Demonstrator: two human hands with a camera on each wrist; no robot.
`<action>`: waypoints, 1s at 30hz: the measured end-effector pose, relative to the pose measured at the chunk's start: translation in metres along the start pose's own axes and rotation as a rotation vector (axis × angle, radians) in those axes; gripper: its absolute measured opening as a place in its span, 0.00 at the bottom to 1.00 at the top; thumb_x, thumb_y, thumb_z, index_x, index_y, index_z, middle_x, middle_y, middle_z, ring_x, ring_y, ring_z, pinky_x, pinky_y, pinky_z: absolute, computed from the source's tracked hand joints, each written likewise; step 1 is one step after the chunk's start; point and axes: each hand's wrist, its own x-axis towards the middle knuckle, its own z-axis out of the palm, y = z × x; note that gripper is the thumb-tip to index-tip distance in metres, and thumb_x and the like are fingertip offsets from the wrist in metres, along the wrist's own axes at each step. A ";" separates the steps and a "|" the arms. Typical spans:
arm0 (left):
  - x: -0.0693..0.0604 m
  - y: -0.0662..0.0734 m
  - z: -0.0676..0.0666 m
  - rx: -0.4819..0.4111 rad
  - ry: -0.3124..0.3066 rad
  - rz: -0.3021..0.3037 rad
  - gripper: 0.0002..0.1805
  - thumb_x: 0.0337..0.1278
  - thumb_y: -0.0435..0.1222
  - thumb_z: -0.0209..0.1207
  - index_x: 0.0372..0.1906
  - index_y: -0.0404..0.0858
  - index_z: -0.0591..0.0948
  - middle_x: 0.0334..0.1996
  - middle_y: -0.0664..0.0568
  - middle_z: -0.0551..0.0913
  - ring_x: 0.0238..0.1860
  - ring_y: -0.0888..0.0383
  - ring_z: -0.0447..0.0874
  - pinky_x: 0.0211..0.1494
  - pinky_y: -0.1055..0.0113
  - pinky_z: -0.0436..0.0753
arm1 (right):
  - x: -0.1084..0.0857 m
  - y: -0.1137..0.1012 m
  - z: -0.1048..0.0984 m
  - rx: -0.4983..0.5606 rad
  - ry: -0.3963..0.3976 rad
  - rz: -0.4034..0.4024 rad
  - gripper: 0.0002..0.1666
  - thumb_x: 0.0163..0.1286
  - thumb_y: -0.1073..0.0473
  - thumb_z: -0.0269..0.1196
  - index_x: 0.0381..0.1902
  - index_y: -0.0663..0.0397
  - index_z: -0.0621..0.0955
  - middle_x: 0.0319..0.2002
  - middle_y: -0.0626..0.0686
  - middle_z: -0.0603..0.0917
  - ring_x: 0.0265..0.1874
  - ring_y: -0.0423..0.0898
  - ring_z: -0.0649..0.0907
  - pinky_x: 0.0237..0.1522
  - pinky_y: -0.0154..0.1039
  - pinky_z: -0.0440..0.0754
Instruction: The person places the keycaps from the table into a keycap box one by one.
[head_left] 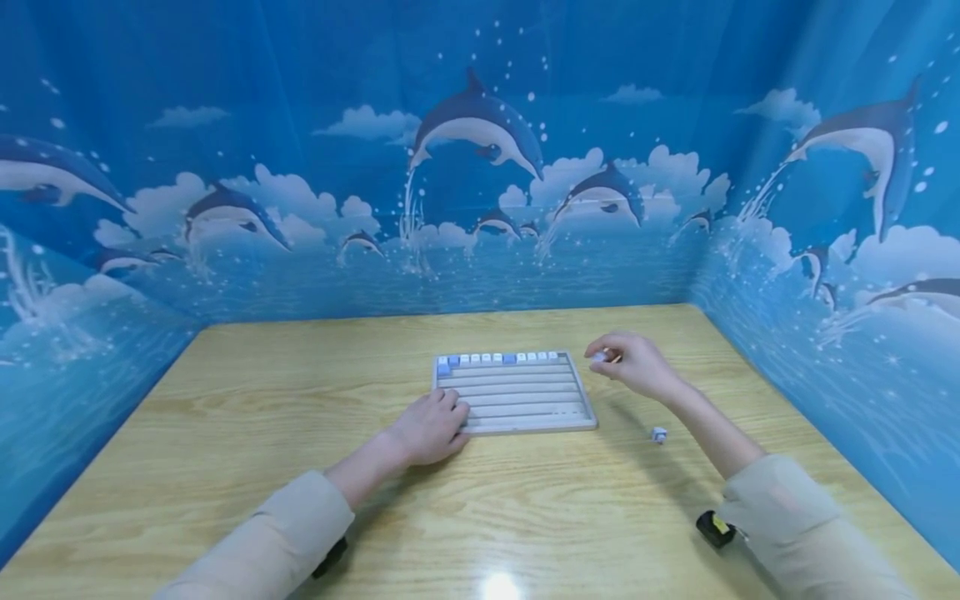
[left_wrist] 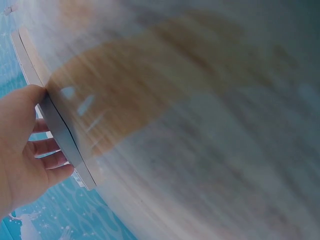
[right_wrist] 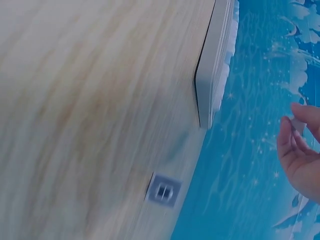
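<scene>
A light grey keycap tray [head_left: 517,388] with long horizontal rows lies on the table. White and lavender keycaps [head_left: 510,358] line its top row, and another lavender keycap [head_left: 443,367] sits at the left just below. My left hand [head_left: 429,427] grips the tray's lower left corner; in the left wrist view the thumb and curled fingers [left_wrist: 42,147] lie along its edge. Raised beyond the tray's upper right corner, my right hand [head_left: 633,364] pinches a small pale keycap [right_wrist: 298,125] between thumb and fingertips. One loose keycap [head_left: 659,434] lies right of the tray, its underside [right_wrist: 164,191] visible in the right wrist view.
The wood-grain table [head_left: 225,433] carries the tray. A blue curtain with dolphins [head_left: 480,125] stands behind the table and along both sides. A black device with a yellow mark [head_left: 716,529] hangs under the right sleeve [head_left: 787,508].
</scene>
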 end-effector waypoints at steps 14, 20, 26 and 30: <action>-0.001 0.003 -0.003 0.003 0.000 0.006 0.14 0.63 0.48 0.51 0.36 0.40 0.73 0.33 0.51 0.68 0.35 0.56 0.66 0.41 0.62 0.71 | 0.018 -0.014 0.027 0.014 -0.076 -0.001 0.11 0.58 0.71 0.62 0.41 0.67 0.79 0.38 0.59 0.80 0.35 0.50 0.79 0.37 0.42 0.77; 0.001 0.001 0.001 -0.002 0.000 0.004 0.14 0.63 0.48 0.51 0.35 0.41 0.72 0.32 0.51 0.67 0.34 0.56 0.65 0.39 0.62 0.70 | 0.027 -0.023 0.034 0.051 -0.115 0.070 0.13 0.60 0.68 0.62 0.44 0.66 0.78 0.37 0.56 0.81 0.37 0.50 0.79 0.38 0.42 0.78; 0.001 0.000 0.001 -0.004 0.012 0.004 0.14 0.63 0.48 0.52 0.34 0.41 0.71 0.31 0.51 0.67 0.33 0.56 0.64 0.38 0.63 0.70 | 0.039 -0.029 0.040 0.114 -0.143 0.066 0.14 0.59 0.69 0.62 0.45 0.65 0.79 0.38 0.59 0.81 0.37 0.49 0.79 0.37 0.40 0.77; 0.001 0.000 0.001 -0.002 0.010 0.002 0.14 0.63 0.48 0.52 0.34 0.41 0.71 0.31 0.51 0.67 0.33 0.56 0.64 0.38 0.63 0.70 | 0.046 -0.033 0.045 0.181 -0.156 0.067 0.16 0.58 0.71 0.62 0.46 0.66 0.79 0.41 0.62 0.80 0.37 0.49 0.78 0.36 0.39 0.78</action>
